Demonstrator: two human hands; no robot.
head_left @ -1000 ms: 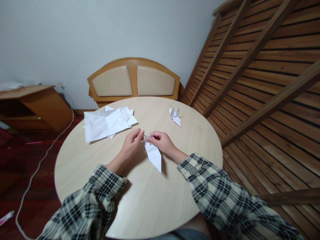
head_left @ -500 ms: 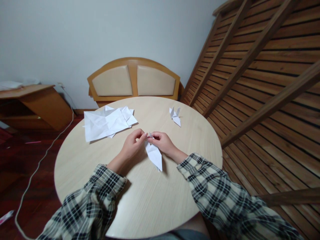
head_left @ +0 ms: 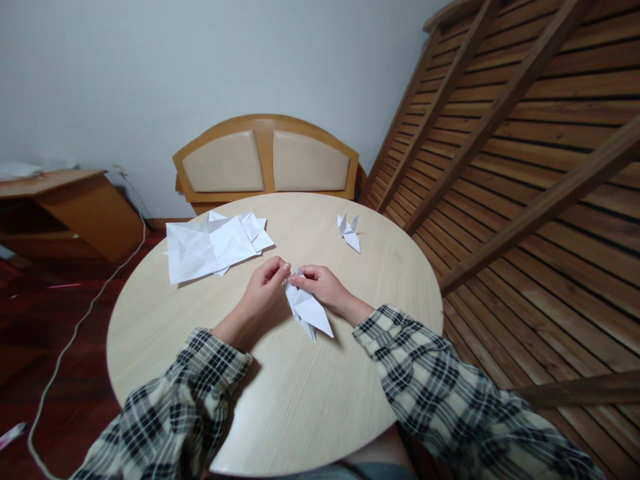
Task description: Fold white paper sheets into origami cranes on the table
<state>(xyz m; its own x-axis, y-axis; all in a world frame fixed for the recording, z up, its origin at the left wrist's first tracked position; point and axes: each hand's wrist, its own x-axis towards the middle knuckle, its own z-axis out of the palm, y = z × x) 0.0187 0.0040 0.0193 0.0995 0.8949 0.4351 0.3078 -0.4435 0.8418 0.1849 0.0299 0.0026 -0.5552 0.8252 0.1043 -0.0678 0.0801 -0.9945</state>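
Above the table's middle, a piece of folded white paper (head_left: 310,310), origami-like with pointed flaps, hangs with its points toward me. My right hand (head_left: 323,285) pinches its upper end between thumb and fingers. At the paper's upper left edge, my left hand (head_left: 265,287) is closed in a pinch; its fingertips hide the bit they grip. Farther back on the right stands a small white origami figure (head_left: 349,233) with upright points, apart from both hands.
Several creased white sheets (head_left: 200,250) lie overlapping on the round wooden table (head_left: 170,353) at the left. Behind it stands a padded wooden headboard (head_left: 269,160). A slatted wooden panel (head_left: 500,167) leans at the right. A white cable (head_left: 80,323) runs over the floor.
The folded paper's lower flaps have spread apart, showing two points where they lay nearly together. My left fingertips have shifted slightly left, away from my right ones.
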